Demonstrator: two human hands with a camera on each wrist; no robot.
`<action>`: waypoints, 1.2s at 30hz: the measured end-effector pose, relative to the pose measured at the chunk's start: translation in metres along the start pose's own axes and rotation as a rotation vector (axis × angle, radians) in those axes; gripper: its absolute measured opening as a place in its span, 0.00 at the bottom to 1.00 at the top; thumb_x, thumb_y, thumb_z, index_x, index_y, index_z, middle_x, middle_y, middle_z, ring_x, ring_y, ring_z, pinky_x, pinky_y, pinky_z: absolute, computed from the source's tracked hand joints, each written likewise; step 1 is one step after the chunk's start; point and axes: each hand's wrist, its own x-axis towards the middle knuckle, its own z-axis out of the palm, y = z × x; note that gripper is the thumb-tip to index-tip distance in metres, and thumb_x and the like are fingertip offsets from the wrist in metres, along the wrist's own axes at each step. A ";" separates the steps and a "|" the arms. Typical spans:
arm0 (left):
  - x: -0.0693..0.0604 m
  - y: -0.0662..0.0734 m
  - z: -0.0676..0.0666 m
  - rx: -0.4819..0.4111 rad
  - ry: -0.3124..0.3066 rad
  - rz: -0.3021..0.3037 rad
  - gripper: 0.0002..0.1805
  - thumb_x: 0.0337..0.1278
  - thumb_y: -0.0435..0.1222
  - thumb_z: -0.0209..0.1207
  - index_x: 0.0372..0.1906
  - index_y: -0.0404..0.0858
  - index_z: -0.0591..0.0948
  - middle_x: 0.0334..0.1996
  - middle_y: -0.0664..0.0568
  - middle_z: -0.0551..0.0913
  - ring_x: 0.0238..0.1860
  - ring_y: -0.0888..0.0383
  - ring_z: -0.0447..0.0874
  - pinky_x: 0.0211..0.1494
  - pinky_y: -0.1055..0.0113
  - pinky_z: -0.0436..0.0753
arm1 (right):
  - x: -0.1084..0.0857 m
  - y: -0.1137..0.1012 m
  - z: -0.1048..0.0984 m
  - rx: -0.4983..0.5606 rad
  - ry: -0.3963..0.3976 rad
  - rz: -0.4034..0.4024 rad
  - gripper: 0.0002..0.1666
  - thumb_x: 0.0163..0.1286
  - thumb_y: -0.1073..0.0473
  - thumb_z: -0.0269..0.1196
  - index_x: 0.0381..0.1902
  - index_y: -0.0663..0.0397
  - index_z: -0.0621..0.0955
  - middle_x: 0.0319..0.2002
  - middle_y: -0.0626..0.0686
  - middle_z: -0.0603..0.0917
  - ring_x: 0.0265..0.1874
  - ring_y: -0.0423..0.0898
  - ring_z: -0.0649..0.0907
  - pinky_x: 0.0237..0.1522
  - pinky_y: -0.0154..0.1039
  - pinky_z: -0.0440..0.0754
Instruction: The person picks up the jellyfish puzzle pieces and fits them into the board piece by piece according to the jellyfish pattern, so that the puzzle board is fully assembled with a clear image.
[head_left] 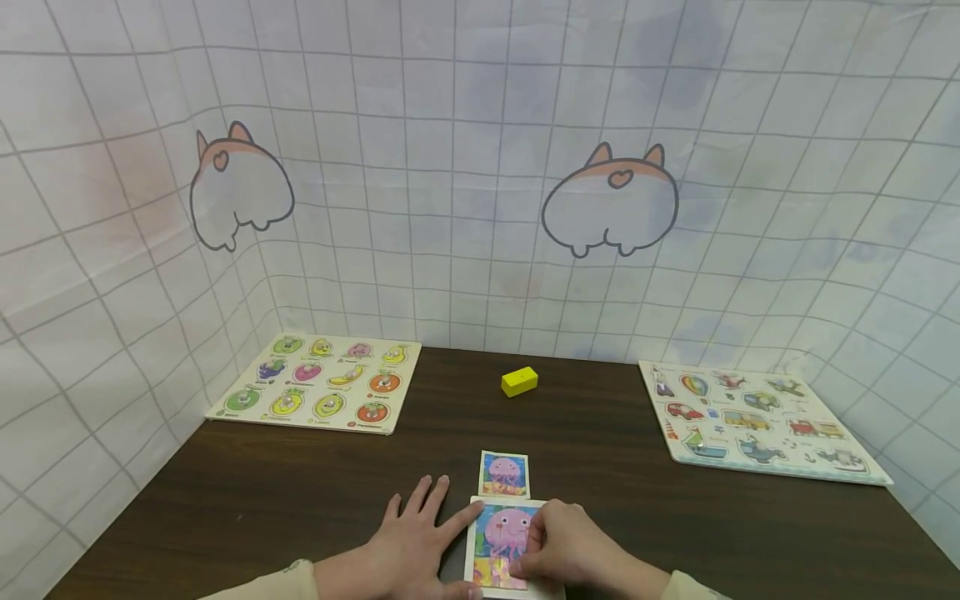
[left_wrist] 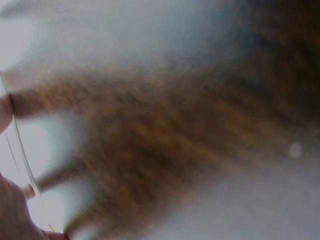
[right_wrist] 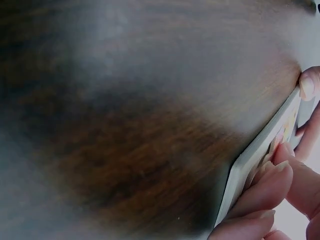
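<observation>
A small jigsaw puzzle point(head_left: 501, 542) of a pink jellyfish, in a white-edged frame point(head_left: 470, 567), lies at the table's near edge. Its smaller picture card point(head_left: 504, 475) touches or nearly touches the frame's far edge. My left hand point(head_left: 412, 533) is spread flat on the table, index fingertip and thumb at the frame's left side. Bent over the puzzle's right part, my right hand point(head_left: 570, 542) pinches what looks like a puzzle piece, mostly hidden by the fingers. In the right wrist view, the right fingertips point(right_wrist: 272, 175) meet at the picture surface inside the raised frame edge point(right_wrist: 250, 155).
A yellow block point(head_left: 520, 382) sits toward the back of the dark wooden table point(head_left: 585, 433). A fruit peg board point(head_left: 337, 385) lies at the back left, a vehicle peg board point(head_left: 757, 423) at the right. Grid-patterned cloth walls point(head_left: 480, 167) enclose the table's back and sides.
</observation>
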 end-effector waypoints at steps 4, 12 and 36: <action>0.003 -0.003 0.004 -0.006 0.001 0.003 0.50 0.52 0.73 0.59 0.79 0.67 0.59 0.80 0.39 0.57 0.79 0.34 0.54 0.67 0.26 0.63 | 0.014 0.020 0.009 -0.001 0.009 0.010 0.23 0.52 0.46 0.81 0.13 0.46 0.78 0.11 0.43 0.76 0.13 0.37 0.74 0.16 0.31 0.63; 0.008 -0.008 0.010 0.001 0.015 0.015 0.50 0.50 0.76 0.57 0.79 0.70 0.58 0.80 0.39 0.58 0.79 0.34 0.55 0.67 0.26 0.64 | 0.038 0.055 0.023 -0.010 0.008 0.017 0.24 0.45 0.39 0.82 0.13 0.44 0.81 0.12 0.43 0.81 0.13 0.39 0.79 0.15 0.32 0.67; 0.004 -0.006 0.005 -0.015 0.019 0.018 0.48 0.54 0.71 0.60 0.80 0.66 0.59 0.80 0.38 0.57 0.79 0.34 0.54 0.67 0.26 0.63 | -0.024 -0.011 -0.012 0.189 -0.054 -0.007 0.12 0.62 0.64 0.74 0.24 0.56 0.81 0.15 0.47 0.81 0.15 0.36 0.77 0.20 0.30 0.73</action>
